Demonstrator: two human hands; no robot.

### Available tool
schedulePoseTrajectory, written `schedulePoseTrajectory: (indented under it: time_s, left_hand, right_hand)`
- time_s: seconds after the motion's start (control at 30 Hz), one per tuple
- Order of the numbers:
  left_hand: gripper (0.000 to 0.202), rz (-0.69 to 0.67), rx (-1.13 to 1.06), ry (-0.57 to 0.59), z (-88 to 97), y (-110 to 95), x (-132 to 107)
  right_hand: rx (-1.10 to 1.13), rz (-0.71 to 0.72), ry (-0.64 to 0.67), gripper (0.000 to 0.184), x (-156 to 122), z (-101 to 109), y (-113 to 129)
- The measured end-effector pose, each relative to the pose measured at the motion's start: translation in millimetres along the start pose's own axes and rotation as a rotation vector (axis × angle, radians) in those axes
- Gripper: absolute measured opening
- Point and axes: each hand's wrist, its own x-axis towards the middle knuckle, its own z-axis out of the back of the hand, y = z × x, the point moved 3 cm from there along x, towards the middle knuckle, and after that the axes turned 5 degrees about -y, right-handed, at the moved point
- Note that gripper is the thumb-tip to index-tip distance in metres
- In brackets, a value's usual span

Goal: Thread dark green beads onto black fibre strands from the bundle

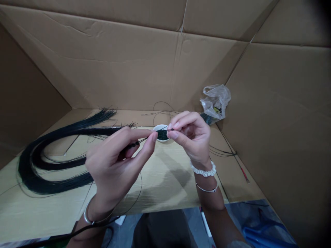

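Observation:
My left hand (121, 160) is closed, with thumb and forefinger pinched on a thin black strand (143, 140). A thicker, bumpy dark stretch, like a row of beads or knots, shows inside its palm. Just to the right, my right hand (190, 134) pinches a dark thin piece at its fingertips that looks like the same strand; the link between the hands is hard to make out. Behind the fingertips stands a small white bowl (162, 127) holding tiny dark green beads (162, 135), partly covered by both hands.
A thick looped bundle of dark strands (28, 165) lies on the left of the table (160, 189). Loose strands curl at the back. A clear plastic bag (217, 100) sits back right; a red-tipped thin piece (244, 175) lies near the right cardboard wall (289, 120).

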Motion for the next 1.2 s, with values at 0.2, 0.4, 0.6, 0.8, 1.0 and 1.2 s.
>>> schedulePoseTrajectory:
  time_s: [0.2,0.4,0.6,0.8,1.0,1.2]
  left_hand:
    - [0.01,0.007,-0.007,-0.002,0.3,-0.5,-0.5]
    - [0.01,0.002,-0.014,0.004,0.4,-1.6,-0.5]
    - [0.006,0.034,-0.004,0.03,0.8,-2.6,-1.4]
    - [0.005,0.036,-0.002,0.031,0.8,-1.9,-1.5]
    - [0.004,0.029,-0.014,0.035,0.5,-2.5,-1.3]
    - [0.004,0.029,-0.005,0.039,1.3,-3.8,-0.9]
  right_hand:
    - [-0.027,-0.016,-0.002,0.018,-0.6,0.8,-0.9]
    - [-0.013,0.005,0.004,0.018,-0.4,0.5,-0.7]
    - [-0.001,0.017,0.005,0.019,0.1,0.9,-1.2]
    - [-0.009,0.009,0.006,0.019,0.0,0.5,-0.4]
    - [-0.007,0.004,0.003,0.018,0.0,0.2,0.5]
    - [0.014,0.005,0.021,0.019,0.4,0.8,1.2]
